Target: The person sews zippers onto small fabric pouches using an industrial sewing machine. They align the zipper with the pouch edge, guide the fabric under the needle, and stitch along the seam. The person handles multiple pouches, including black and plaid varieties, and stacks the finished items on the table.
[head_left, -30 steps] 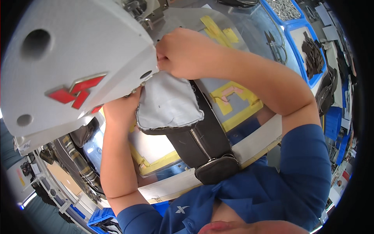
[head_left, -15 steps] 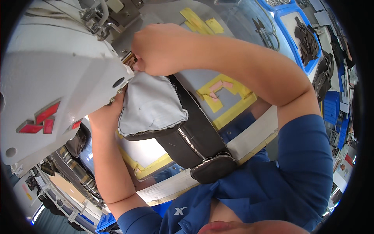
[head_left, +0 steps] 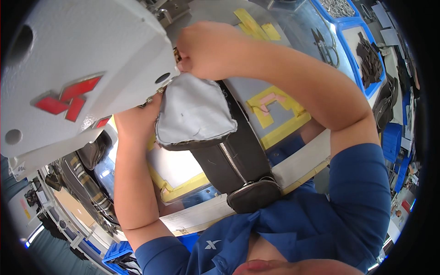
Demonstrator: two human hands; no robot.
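Note:
A black bag (head_left: 220,166) with a silver zipper lies under the white sewing machine head (head_left: 82,59) and reaches back toward my body. Its grey lining panel (head_left: 197,110) faces up, with a rough stitched edge all round. My right hand (head_left: 208,50) is closed at the far end of this panel, its fingers curled around the edge close to the machine. On the panel's left side, my left hand (head_left: 140,117) rests against the bag, and the machine head covers its fingers. Where the needle meets the bag is hidden. A small zipped black pouch end (head_left: 254,195) hangs at the table's front edge.
Yellow tape strips (head_left: 286,130) mark the table right of the bag. Scissors (head_left: 325,48) lie at the far right, beside a blue-rimmed tray (head_left: 366,59) of dark pieces and another tray of metal parts (head_left: 337,8). Dark bags (head_left: 91,151) sit left beyond my forearm.
The whole view has shifted, so machine, bag and hands all appear farther right and the machine head looks larger. Both hands keep their places on the bag.

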